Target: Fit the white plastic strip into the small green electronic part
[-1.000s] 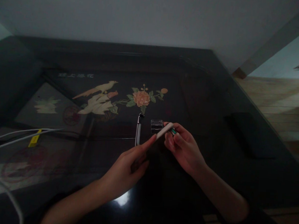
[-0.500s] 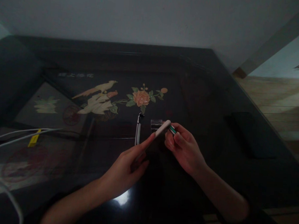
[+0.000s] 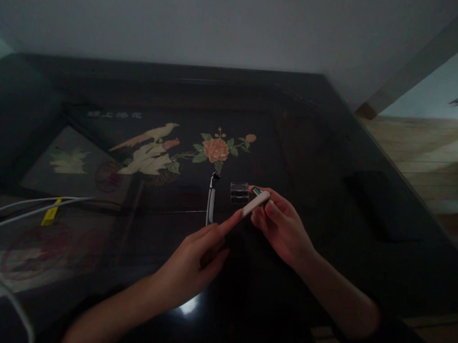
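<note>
My left hand (image 3: 192, 257) holds a slim white device (image 3: 255, 204) by its near end, so that it points up and to the right. My right hand (image 3: 282, 226) meets the far tip of that device and pinches a small green and white battery (image 3: 256, 191) between thumb and fingers. Just beyond the hands a small clear battery case (image 3: 239, 192) rests on the dark table. A thin white and black cover piece (image 3: 210, 201) lies to the left of the case.
The dark glossy table (image 3: 316, 146) carries a painted bird and flower inlay (image 3: 168, 149). White cables with a yellow tag (image 3: 51, 211) run in from the left. A flat black object (image 3: 380, 201) lies at the right. Wooden floor (image 3: 428, 152) lies beyond the right edge.
The white device's tip has dropped slightly and shifted right. The battery in my right hand now sits behind the tip instead of beside it. Both hands stay in nearly the same place.
</note>
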